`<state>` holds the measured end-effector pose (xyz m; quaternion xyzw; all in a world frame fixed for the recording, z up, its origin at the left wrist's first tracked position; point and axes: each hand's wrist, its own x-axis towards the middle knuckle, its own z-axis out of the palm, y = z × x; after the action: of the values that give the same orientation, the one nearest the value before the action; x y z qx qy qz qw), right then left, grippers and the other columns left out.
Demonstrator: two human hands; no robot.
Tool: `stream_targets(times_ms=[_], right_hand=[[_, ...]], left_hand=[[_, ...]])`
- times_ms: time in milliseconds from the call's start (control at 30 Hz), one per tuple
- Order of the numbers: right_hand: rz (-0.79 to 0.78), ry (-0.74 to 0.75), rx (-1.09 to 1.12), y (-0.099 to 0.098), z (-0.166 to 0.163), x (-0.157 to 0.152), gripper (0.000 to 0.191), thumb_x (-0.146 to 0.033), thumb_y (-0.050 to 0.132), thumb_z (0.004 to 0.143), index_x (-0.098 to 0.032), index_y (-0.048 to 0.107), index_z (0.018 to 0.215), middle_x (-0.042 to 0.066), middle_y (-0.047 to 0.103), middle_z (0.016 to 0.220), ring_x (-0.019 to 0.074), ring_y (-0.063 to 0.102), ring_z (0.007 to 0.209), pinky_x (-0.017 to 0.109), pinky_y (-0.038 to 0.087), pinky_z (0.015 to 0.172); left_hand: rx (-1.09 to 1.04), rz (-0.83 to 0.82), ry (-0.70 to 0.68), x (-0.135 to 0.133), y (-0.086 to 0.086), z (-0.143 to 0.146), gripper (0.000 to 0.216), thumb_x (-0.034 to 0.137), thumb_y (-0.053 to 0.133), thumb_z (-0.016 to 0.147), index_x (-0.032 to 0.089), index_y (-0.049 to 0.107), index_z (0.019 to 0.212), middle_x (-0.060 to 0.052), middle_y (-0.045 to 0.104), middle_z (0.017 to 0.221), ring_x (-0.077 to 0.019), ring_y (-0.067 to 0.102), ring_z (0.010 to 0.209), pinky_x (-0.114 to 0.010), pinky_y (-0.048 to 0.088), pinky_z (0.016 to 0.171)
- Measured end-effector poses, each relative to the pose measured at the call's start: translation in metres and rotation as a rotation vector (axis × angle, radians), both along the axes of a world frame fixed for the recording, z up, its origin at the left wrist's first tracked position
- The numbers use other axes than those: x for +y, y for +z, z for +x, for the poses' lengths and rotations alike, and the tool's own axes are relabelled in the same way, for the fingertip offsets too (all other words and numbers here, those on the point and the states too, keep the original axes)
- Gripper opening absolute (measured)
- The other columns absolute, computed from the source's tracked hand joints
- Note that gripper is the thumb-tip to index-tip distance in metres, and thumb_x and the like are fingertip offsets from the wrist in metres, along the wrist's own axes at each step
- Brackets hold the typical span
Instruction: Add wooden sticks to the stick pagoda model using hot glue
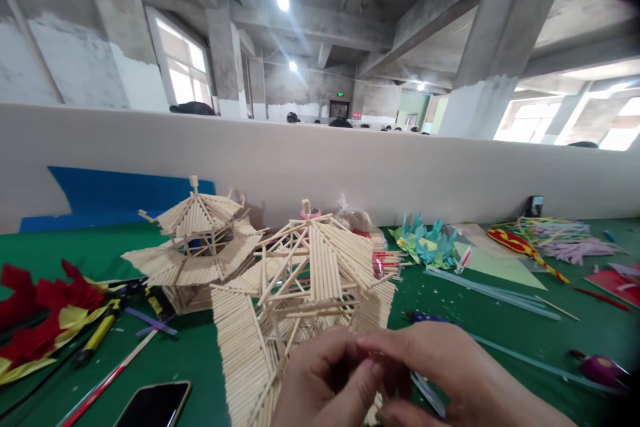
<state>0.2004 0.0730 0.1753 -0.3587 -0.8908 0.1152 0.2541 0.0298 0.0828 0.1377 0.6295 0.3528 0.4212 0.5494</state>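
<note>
Our left hand (320, 380): curled, fingers bent inward and thumb drawn up toward the other hand's fingertips, low in front of the nearer model
Our right hand (440, 357): reaching in from the right, index finger stretched across to meet the left, the remaining fingers folded beneath
Grip: fingertips of both hands gathered close together with barely a gap; we cannot tell whether anything small is pinched between them, as the fingers cover the spot
Front pavilion (327, 267): a stick-built model standing on the green table (200, 353) just beyond our hands, which hide part of its lower tier
Finial (306, 205): pointing up at the ceiling, marking the model's upright central axis, with the roof sloping away around it
Roof: slats laid close on the front and right faces, bare struts showing on the left
Rear pavilion (197, 213): a second stick model, behind and to the left, also upright, its finial skyward
Left of us: a dark-screened phone (155, 405) lying near the table's front, red petals (50, 303) beyond
Right of us: a blue-green paper ornament (427, 243) near the white partition (280, 153)
</note>
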Motion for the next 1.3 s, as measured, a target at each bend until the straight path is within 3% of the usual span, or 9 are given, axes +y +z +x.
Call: stream_targets(times_ms=[100,233,367,500,733,900,1300], right_hand=[[0.021,0.04,-0.011,0.005,0.002,0.001,0.038,-0.029,0.065,0.074,-0.02,0.059,0.11,0.002,0.07,0.075,0.0153,0.064,0.064,0.023,0.051,0.059],[0.119,0.03,0.023,0.01,0.0,0.005,0.039,-0.039,0.062,0.076,-0.021,0.06,0.111,0.005,0.07,0.083,0.0184,0.064,0.073,0.028,0.052,0.064],[0.127,0.032,0.069,0.013,-0.003,0.009,0.037,-0.035,0.063,0.075,-0.021,0.061,0.109,0.006,0.069,0.088,0.018,0.063,0.074,0.026,0.051,0.062],[0.114,0.032,0.136,0.011,-0.002,0.022,0.041,-0.028,0.07,0.069,-0.018,0.061,0.108,0.004,0.065,0.082,0.0151,0.06,0.072,0.024,0.049,0.062],[0.139,-0.015,0.122,0.005,0.001,0.062,0.041,-0.029,0.064,0.074,-0.017,0.056,0.113,0.003,0.056,0.082,0.0129,0.051,0.072,0.028,0.045,0.066],[0.166,-0.007,0.059,0.003,-0.004,0.07,0.04,-0.032,0.061,0.077,-0.015,0.057,0.113,0.005,0.055,0.083,0.0156,0.051,0.074,0.032,0.044,0.067],[0.233,0.007,0.009,-0.001,-0.008,0.074,0.041,-0.034,0.057,0.08,-0.012,0.057,0.115,0.007,0.052,0.083,0.0169,0.05,0.074,0.032,0.044,0.065]], left_hand=[[-0.127,-0.138,-0.081,0.003,0.005,-0.003,0.019,0.034,0.062,0.075,0.018,0.068,0.065,-0.004,0.069,0.068,-0.0173,0.06,0.07,-0.028,0.044,0.068],[-0.217,-0.265,0.005,0.005,0.005,0.0,0.02,0.037,0.073,0.063,0.017,0.071,0.06,-0.001,0.065,0.06,-0.0134,0.053,0.062,-0.024,0.039,0.062],[-0.322,-0.358,0.098,0.008,-0.002,0.004,0.025,0.041,0.078,0.054,0.017,0.07,0.056,0.004,0.052,0.05,-0.0073,0.04,0.049,-0.019,0.028,0.048],[-0.359,-0.362,0.088,0.012,-0.009,0.004,0.032,0.047,0.073,0.058,0.016,0.067,0.053,0.006,0.044,0.039,-0.0039,0.03,0.038,-0.02,0.017,0.041],[-0.495,-0.466,0.234,0.011,-0.013,0.003,0.028,0.038,0.081,0.052,0.017,0.073,0.068,0.006,0.048,0.043,-0.0023,0.036,0.04,-0.015,0.024,0.042],[-0.577,-0.498,0.308,0.014,-0.009,0.003,0.032,0.033,0.084,0.047,0.015,0.073,0.071,0.005,0.053,0.049,-0.0016,0.039,0.041,-0.014,0.025,0.042],[-0.622,-0.581,0.237,0.018,-0.011,0.003,0.026,0.03,0.084,0.048,0.018,0.073,0.069,0.003,0.058,0.048,-0.0023,0.044,0.042,-0.013,0.031,0.043]])
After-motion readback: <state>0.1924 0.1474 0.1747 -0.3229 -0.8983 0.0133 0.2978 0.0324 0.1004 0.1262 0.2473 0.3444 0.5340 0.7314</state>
